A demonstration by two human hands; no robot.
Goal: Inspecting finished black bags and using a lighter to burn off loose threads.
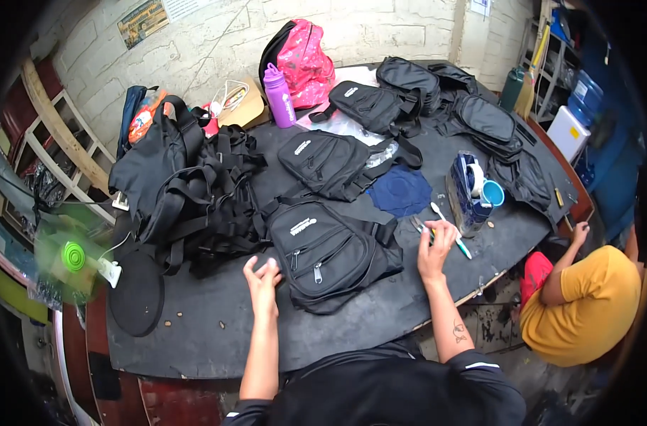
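Observation:
A small black backpack (320, 248) with silver zip pulls and white printing lies in front of me. My left hand (263, 275) is at its left side, fingers bent and apart, with nothing seen in it. To the right of the bag is my right hand (437, 248), its fingers curled around a thin tool whose tip pokes out past them; its kind cannot be made out. A white and green toothbrush (464, 247) lies on the table, partly behind that hand. Just beyond lies a second black backpack (323, 162), beside dark blue round fabric pieces (401, 190).
Black bags and straps (196, 184) are heaped on the left, more black bags (480, 117) at the far right. A tape dispenser (468, 188), purple bottle (279, 96) and pink bag (303, 64) stand on the dark table (217, 355). A person in yellow (586, 305) sits right; a green fan (73, 255) spins left.

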